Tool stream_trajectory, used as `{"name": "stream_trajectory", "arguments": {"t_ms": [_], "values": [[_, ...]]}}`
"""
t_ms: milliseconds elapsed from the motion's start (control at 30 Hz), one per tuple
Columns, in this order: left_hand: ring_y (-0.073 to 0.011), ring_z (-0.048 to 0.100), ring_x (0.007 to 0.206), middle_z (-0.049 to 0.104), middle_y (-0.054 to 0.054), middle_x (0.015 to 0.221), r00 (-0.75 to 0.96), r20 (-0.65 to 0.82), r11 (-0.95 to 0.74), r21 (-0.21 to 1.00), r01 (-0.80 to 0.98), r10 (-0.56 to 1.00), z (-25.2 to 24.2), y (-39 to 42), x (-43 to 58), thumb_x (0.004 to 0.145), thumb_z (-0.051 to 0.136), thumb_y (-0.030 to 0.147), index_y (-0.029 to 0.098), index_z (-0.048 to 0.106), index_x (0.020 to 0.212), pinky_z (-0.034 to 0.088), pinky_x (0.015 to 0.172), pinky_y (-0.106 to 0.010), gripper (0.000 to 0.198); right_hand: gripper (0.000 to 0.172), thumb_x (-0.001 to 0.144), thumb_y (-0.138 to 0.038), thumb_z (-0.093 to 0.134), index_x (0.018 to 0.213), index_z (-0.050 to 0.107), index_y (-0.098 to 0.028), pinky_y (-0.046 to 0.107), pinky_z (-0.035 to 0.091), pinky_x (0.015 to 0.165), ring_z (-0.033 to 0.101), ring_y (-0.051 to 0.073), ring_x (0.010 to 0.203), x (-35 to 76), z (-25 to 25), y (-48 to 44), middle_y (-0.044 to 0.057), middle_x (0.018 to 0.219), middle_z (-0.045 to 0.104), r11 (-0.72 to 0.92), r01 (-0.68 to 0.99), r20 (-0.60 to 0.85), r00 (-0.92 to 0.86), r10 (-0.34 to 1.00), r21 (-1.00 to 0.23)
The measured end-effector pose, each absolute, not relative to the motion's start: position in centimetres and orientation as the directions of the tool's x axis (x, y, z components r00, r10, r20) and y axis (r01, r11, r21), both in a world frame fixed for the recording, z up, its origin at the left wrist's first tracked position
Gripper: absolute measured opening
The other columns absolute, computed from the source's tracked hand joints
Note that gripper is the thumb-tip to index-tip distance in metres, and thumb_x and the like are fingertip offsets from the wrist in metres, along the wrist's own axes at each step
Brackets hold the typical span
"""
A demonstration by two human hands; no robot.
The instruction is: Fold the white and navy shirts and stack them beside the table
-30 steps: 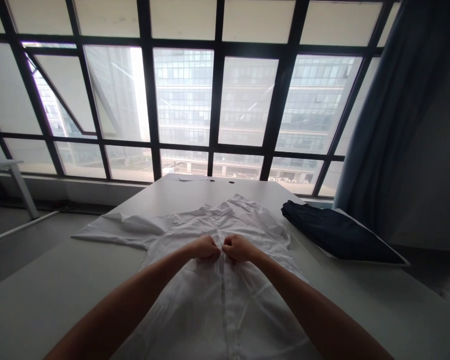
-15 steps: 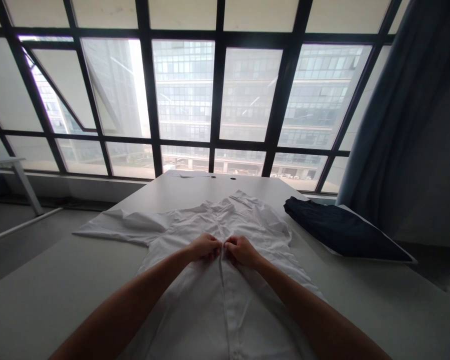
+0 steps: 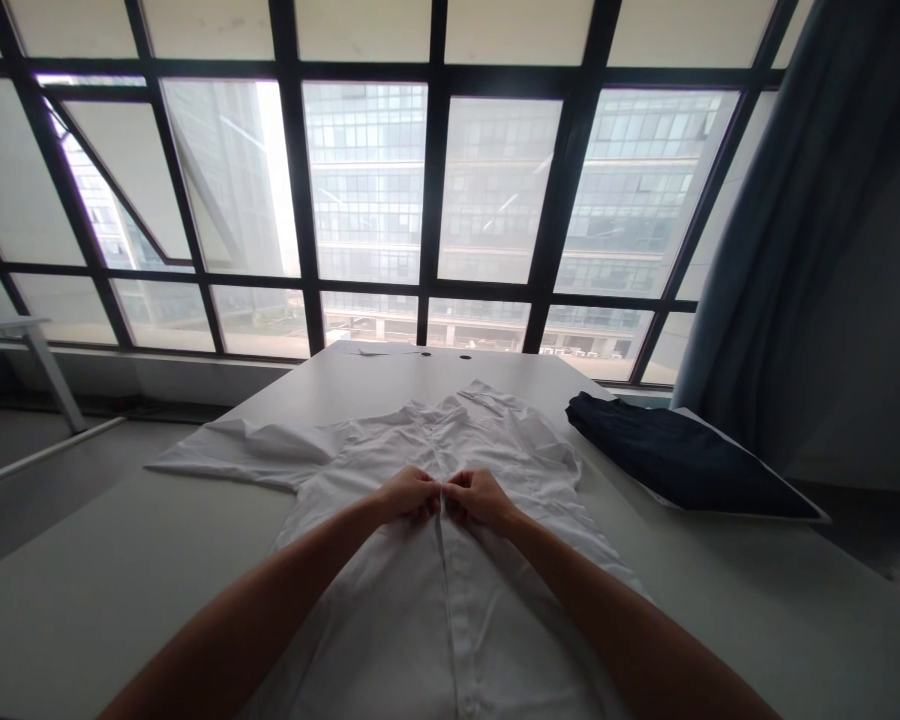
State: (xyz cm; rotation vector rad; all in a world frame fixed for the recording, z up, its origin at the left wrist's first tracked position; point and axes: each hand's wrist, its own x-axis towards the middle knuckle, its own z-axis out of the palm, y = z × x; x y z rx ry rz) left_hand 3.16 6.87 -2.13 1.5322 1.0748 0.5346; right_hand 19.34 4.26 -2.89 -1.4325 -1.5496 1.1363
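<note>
A white button-up shirt [image 3: 390, 620] lies flat on the table, collar toward the window and one sleeve spread out to the left. My left hand [image 3: 409, 496] and my right hand [image 3: 478, 498] meet knuckle to knuckle at the shirt's front placket, about chest height. Both have their fingers curled and pinching the cloth edges on either side of the button line. My forearms reach in from the bottom of the view.
The white table [image 3: 120, 560] runs up to a large grid window. A folded dark garment [image 3: 682, 460] lies on a white sheet at the right. Two small dark dots [image 3: 444, 355] sit near the table's far edge. A blue curtain [image 3: 787, 230] hangs at right.
My hands have stayed together at the placket, with only small finger shifts. The view has tilted slightly, so the shirt sits a little higher in the picture.
</note>
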Motion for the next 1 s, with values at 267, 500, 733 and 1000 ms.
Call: {"name": "stream_trajectory", "arguments": {"t_ms": [267,500,733,1000], "values": [[-0.0063,0.046,0.035,0.06,0.0,0.053,0.427,-0.243,0.085,0.931,0.355,0.871,-2.19,6.89,3.38,0.083,0.058,0.043,0.012,0.058,0.063,0.026,0.037,-0.02,0.037,0.025,0.076,-0.037,0.068,0.074,0.069,-0.012,0.018,0.039,0.045,0.06,0.012,0.052,19.23,-3.69,4.4,0.002,0.059,0.067,0.112,0.54,0.083,-0.078,0.994,-0.834],[-0.0048,0.037,0.033,0.049,0.005,0.044,0.399,-0.192,0.024,0.921,0.389,0.896,-2.27,6.85,3.48,0.085,0.05,0.029,0.015,0.052,0.055,0.024,0.038,-0.02,0.033,0.016,0.075,-0.028,0.065,0.076,0.064,-0.013,0.017,0.039,0.042,0.056,0.01,0.045,19.65,-3.26,4.46,-0.002,0.056,0.063,0.048,0.411,-0.002,-0.122,0.993,-0.91],[-0.0064,0.038,0.035,0.047,0.006,0.047,0.448,-0.127,-0.049,0.931,0.361,0.885,-2.22,6.56,3.49,0.086,0.046,0.028,0.018,0.048,0.06,0.024,0.038,-0.021,0.028,0.015,0.078,-0.017,0.049,0.064,0.055,-0.016,0.016,0.038,0.038,0.055,0.009,0.04,19.32,-2.9,4.53,-0.004,0.05,0.059,-0.052,0.343,-0.1,-0.123,0.987,-0.938],[-0.0133,0.055,0.054,0.06,0.001,0.061,0.479,0.124,-0.425,0.683,0.594,0.869,-2.27,7.25,3.33,0.085,0.047,0.023,0.016,0.059,0.075,0.036,0.053,-0.023,0.017,0.02,0.081,-0.019,0.048,0.061,0.051,-0.017,0.017,0.032,0.035,0.051,0.008,0.037,19.27,-2.75,4.61,-0.004,0.049,0.056,-0.072,0.409,-0.12,-0.094,0.988,-0.91]]}}
